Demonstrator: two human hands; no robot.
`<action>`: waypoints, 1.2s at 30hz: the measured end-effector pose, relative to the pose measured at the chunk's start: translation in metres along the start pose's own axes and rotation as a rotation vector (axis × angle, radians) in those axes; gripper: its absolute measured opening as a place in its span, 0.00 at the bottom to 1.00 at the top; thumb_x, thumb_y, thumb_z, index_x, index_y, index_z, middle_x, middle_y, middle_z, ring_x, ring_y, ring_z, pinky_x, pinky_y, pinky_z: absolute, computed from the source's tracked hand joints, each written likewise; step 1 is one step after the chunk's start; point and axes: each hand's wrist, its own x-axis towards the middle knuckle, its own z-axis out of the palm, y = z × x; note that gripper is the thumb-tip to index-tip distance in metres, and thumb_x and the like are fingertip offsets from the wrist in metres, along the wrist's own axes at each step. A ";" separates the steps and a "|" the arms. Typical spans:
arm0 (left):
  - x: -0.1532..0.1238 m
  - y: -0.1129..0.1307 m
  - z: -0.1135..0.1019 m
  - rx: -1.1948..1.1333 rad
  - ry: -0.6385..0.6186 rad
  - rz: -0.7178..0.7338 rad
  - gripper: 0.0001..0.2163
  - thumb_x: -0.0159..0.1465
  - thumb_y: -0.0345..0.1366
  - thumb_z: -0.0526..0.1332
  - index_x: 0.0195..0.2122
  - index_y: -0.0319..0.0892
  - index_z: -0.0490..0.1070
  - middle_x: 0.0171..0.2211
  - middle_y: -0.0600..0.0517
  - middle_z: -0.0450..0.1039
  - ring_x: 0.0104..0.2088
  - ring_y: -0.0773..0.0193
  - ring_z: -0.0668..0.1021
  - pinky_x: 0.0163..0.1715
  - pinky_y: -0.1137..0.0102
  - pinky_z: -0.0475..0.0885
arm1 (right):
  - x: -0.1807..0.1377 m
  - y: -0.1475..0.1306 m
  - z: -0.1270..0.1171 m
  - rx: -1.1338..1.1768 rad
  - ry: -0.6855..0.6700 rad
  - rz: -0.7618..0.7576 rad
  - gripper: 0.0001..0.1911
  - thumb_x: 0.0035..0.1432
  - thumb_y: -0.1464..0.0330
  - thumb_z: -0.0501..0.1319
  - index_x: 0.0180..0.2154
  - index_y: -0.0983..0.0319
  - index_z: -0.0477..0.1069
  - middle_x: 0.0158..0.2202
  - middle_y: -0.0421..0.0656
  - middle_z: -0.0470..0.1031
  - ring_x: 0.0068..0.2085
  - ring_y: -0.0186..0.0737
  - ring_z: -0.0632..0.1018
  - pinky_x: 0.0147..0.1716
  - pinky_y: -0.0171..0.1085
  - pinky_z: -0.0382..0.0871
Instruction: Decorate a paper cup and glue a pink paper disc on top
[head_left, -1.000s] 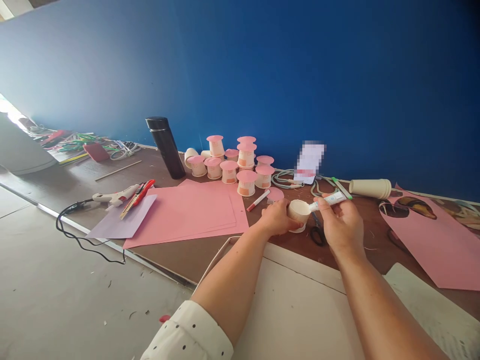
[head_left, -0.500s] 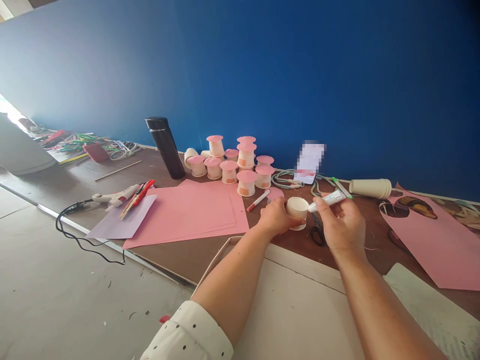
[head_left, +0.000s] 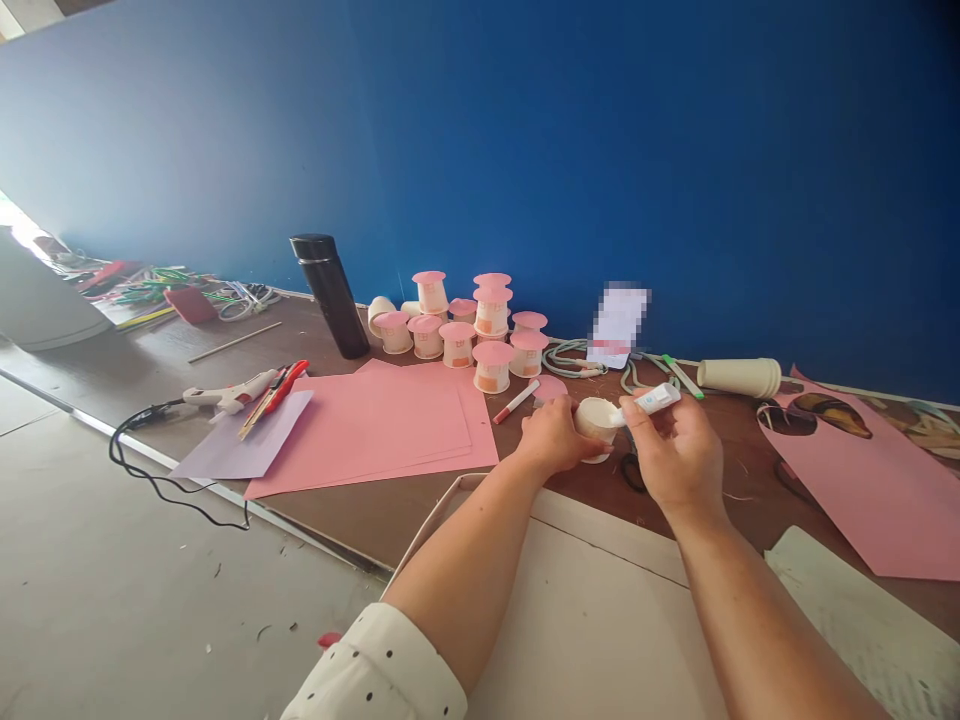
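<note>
One white paper cup sits wide rim down [head_left: 597,415], at the tabletop [head_left: 352,525], the partly closed left hand [head_left: 553,437] clasping its side. With thumb and bent fingers, the right hand [head_left: 679,455] pinches a white tube [head_left: 654,400], tip at the cup's upper edge; whether they touch, I cannot tell. Near the left hand lies a red-and-white marker [head_left: 517,400]. Pink-topped cups [head_left: 457,345] cluster beyond, beside the blue wall [head_left: 450,150].
</note>
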 end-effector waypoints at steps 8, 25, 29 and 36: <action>0.002 -0.002 0.002 0.009 0.007 0.001 0.34 0.52 0.52 0.73 0.56 0.45 0.66 0.58 0.42 0.73 0.57 0.45 0.75 0.56 0.58 0.69 | 0.001 -0.001 -0.001 -0.069 0.044 -0.026 0.20 0.56 0.50 0.64 0.41 0.58 0.77 0.39 0.49 0.82 0.37 0.49 0.80 0.43 0.50 0.74; 0.001 0.000 0.004 -0.018 0.021 0.028 0.29 0.52 0.49 0.73 0.51 0.44 0.67 0.54 0.43 0.75 0.55 0.47 0.77 0.51 0.60 0.71 | 0.006 0.000 0.007 -0.032 -0.138 -0.093 0.24 0.60 0.57 0.61 0.56 0.55 0.76 0.47 0.46 0.84 0.51 0.53 0.81 0.54 0.53 0.72; 0.001 0.000 0.005 -0.016 0.029 0.028 0.28 0.52 0.48 0.73 0.50 0.43 0.67 0.53 0.42 0.76 0.54 0.47 0.77 0.51 0.60 0.71 | 0.007 0.000 0.013 -0.047 -0.152 -0.119 0.25 0.61 0.58 0.59 0.58 0.56 0.74 0.47 0.46 0.84 0.54 0.52 0.80 0.56 0.51 0.71; 0.001 0.000 0.006 -0.016 0.016 0.028 0.30 0.52 0.49 0.73 0.52 0.43 0.66 0.54 0.42 0.75 0.55 0.46 0.76 0.53 0.58 0.71 | 0.005 0.001 0.011 -0.097 -0.126 -0.135 0.24 0.61 0.56 0.58 0.56 0.58 0.74 0.46 0.49 0.83 0.51 0.54 0.80 0.52 0.52 0.72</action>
